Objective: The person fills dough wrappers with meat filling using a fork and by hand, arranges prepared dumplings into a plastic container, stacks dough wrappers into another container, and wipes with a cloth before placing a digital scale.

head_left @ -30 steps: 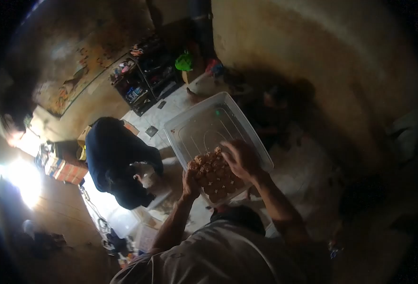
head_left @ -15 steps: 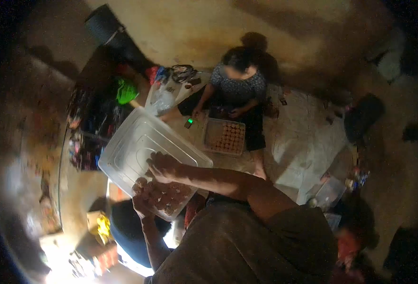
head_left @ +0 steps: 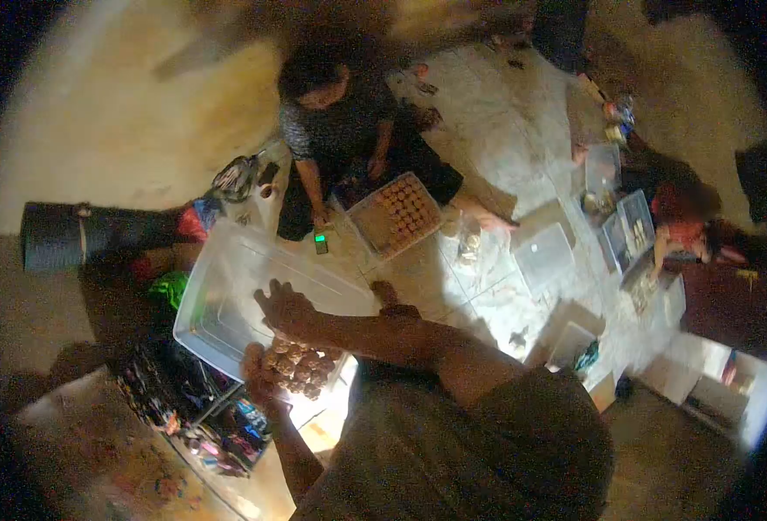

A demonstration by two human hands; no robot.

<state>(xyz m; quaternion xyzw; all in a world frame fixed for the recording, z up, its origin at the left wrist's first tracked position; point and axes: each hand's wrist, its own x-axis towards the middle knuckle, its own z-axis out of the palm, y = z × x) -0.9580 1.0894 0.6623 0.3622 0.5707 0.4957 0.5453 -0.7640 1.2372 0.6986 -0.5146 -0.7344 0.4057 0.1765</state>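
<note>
A clear plastic storage box (head_left: pixel 218 339) is held tilted in front of my body. Several brown, round, lumpy pieces (head_left: pixel 301 369) are heaped at its near end; their exact kind is unclear. My left hand (head_left: pixel 262 378) grips the box's near side, fingers wrapped over the rim beside the pieces. Above the bare part of the box floor, my right hand (head_left: pixel 286 311) has its fingers stretched apart and nothing visible in them. Whether it touches the box is not clear.
A person (head_left: pixel 336 130) sits opposite by a box (head_left: pixel 370 230) of brown round pieces in rows, one hand near a phone with a green screen (head_left: pixel 321 244). At right another person (head_left: pixel 683 230) reaches toward containers (head_left: pixel 631 227). A rolled mat (head_left: pixel 79 236) lies left.
My view has swung to the right, bringing more containers and the person at right into sight. The fingers of my right hand are spread wider. My left hand still holds the box.
</note>
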